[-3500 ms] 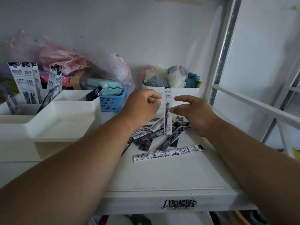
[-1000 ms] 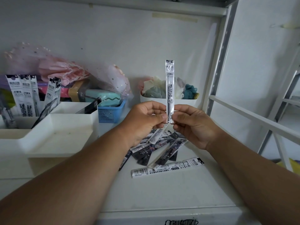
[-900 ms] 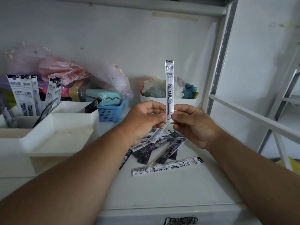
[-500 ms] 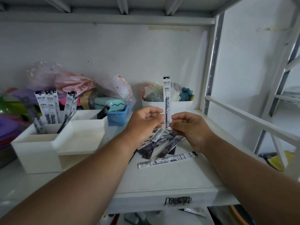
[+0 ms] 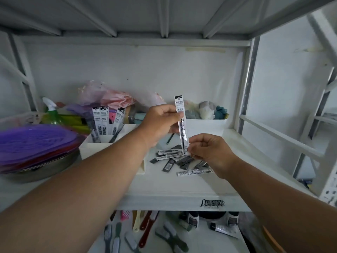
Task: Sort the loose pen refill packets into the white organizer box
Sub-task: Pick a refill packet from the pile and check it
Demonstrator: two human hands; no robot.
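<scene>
Refill packet [image 5: 181,123]: long skinny plastic sleeve, held up in the air above the shelf [image 5: 182,187], roughly level with the organizer's rim
Left hand [image 5: 160,125]: fingers curled round the upper part of the packet, thumb side pinching it
Right hand [image 5: 209,152]: pinching the bottom end between fingertips
Feel, my guess: basically weightless, bendy film with a thin stiff refill inside, glossy so probably a bit slippery
Where to hold: pinch across the flat faces near the middle or an end, works fine, no squeezing needed
Long axis: near vertical, leaning slightly, printed header end up, bottom end down toward the loose pile [image 5: 180,159]
White organizer box [image 5: 109,143]: on the shelf to the left, already has packets standing upright [image 5: 104,121] in its back compartment
Drop-in: looks like it should go in header up like the others
</scene>
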